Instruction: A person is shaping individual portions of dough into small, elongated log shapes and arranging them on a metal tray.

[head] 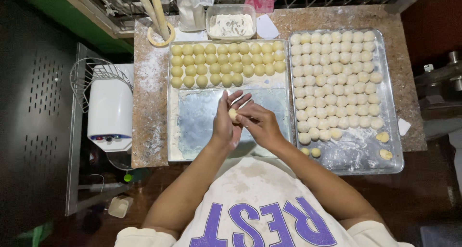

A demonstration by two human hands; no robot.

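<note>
Both of my hands meet above the left metal tray (202,131) and share one small pale dough ball (233,114). My left hand (225,122) cups it from the left, fingers up. My right hand (259,124) presses it from the right with its fingertips. At the far end of this tray lie several rows of smooth yellow dough balls (226,61). To the right, a second metal tray (358,153) is covered with several rows of paler dough pieces (334,83), with a few loose ones near its front edge.
A clear tub of flour (231,23), a plastic bag (192,6), a white scraper (266,27) and wooden sticks (156,8) sit at the back of the floured stone counter (149,107). A white appliance (110,107) stands left of the counter.
</note>
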